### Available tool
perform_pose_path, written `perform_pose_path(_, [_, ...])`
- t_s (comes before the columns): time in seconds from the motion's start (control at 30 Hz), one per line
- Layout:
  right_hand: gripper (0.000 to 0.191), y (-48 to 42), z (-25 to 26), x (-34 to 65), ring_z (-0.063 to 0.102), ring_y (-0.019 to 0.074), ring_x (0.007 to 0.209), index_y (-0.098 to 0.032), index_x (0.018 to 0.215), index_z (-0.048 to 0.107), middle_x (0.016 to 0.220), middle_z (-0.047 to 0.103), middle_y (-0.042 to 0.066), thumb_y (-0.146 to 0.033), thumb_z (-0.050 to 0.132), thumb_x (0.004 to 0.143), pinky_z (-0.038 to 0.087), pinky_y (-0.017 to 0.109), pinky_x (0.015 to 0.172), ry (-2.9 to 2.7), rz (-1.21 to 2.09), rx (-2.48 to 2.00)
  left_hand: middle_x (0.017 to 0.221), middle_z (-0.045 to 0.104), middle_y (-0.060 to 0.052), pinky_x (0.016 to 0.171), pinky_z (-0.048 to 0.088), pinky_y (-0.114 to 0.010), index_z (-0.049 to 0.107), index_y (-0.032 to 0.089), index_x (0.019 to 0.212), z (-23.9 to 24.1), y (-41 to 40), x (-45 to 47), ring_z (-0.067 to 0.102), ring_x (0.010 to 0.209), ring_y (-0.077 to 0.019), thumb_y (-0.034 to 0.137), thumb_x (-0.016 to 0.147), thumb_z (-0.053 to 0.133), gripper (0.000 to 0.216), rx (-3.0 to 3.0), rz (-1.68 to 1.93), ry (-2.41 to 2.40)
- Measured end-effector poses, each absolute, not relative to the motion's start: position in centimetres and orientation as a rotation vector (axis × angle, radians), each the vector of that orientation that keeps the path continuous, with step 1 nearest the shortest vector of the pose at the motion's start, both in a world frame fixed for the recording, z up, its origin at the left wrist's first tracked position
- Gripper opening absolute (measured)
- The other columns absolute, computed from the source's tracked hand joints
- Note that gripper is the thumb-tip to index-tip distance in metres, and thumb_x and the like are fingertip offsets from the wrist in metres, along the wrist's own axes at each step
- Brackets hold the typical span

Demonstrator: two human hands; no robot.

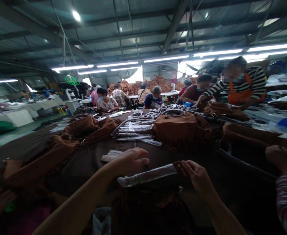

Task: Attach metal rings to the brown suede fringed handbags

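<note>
My right hand [194,171] pinches the brown leather end of a strap [149,174] between thumb and fingers. Most of that strap is wrapped in pale, see-through film and stretches leftward in front of me. My left hand [131,160] hovers just above the strap, fingers spread and slightly bent, with nothing visible in it. Behind that hand, a short pale wrapped piece [112,155] lies on the dark tabletop [91,153]. A dark bag with a small gold fitting [181,188] lies close to my body, mostly lost in shadow.
Beyond my hands are a stack of wrapped straps [135,129] and a brown fringed bag [175,125]. More brown bags [90,127] lie to the left. At right, a co-worker's hand [284,158] reaches in; another person in an orange apron [241,89] leans over the table.
</note>
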State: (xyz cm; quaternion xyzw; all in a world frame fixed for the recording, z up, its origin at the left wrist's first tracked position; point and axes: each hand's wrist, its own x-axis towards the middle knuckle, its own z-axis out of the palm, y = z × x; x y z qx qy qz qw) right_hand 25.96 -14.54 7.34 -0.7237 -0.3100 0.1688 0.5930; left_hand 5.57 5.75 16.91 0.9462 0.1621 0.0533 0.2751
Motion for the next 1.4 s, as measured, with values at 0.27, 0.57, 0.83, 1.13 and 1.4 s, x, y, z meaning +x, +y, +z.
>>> perform_pose_path(0.27, [0.052,-15.2,7.8,25.0,0.059,0.0187,0.062,-0.015,0.078,0.066,0.065,0.065,0.005,-0.066,0.055,0.076,0.044,0.026,0.055,-0.680,0.351,-1.755,0.080,0.067,-0.008,0.066,0.044,-0.028,0.067,0.016,0.089,16.3,-2.5,14.9,0.065,0.078,-0.0223,0.045,0.091,0.044,0.036,2.723,-0.182,0.414])
perform_pose_path(0.57, [0.057,-19.3,-3.1,22.5,0.067,0.0316,0.092,-0.016,0.092,0.069,0.095,0.073,0.014,-0.068,0.055,0.073,0.052,0.040,0.080,-0.321,0.417,-1.891,0.059,0.058,0.001,0.047,0.031,-0.022,0.062,0.016,0.078,10.6,-0.3,15.1,0.050,0.045,-0.0095,0.044,0.088,0.044,0.035,2.423,-0.375,0.498])
perform_pose_path(0.83, [0.052,-14.6,-5.9,20.2,0.065,0.0319,0.100,-0.015,0.100,0.065,0.104,0.070,0.017,-0.059,0.043,0.085,0.049,0.042,0.086,-0.441,0.287,-1.943,0.066,0.060,0.000,0.047,0.030,-0.023,0.064,0.018,0.077,9.5,-0.8,14.8,0.054,0.058,-0.0152,0.077,0.057,0.062,0.062,2.467,-0.443,0.526])
perform_pose_path(1.13, [0.031,-16.0,-4.7,18.8,0.062,0.0247,0.097,-0.022,0.091,0.063,0.100,0.064,0.009,-0.050,0.050,0.088,0.050,0.037,0.085,-0.789,0.128,-1.757,0.071,0.061,-0.001,0.052,0.030,-0.022,0.067,0.019,0.079,9.5,-2.2,13.2,0.053,0.062,-0.0147,0.064,0.065,0.065,0.047,2.553,-0.242,0.528])
perform_pose_path(1.4, [0.016,-18.7,3.2,19.7,0.060,0.0188,0.085,-0.025,0.097,0.059,0.099,0.058,0.003,-0.038,0.059,0.087,0.049,0.029,0.072,-0.983,-0.048,-1.690,0.062,0.049,0.005,0.048,0.030,-0.020,0.063,0.013,0.081,12.1,-3.1,13.8,0.040,0.053,-0.0083,0.050,0.066,0.070,0.041,1.965,-0.056,0.441])
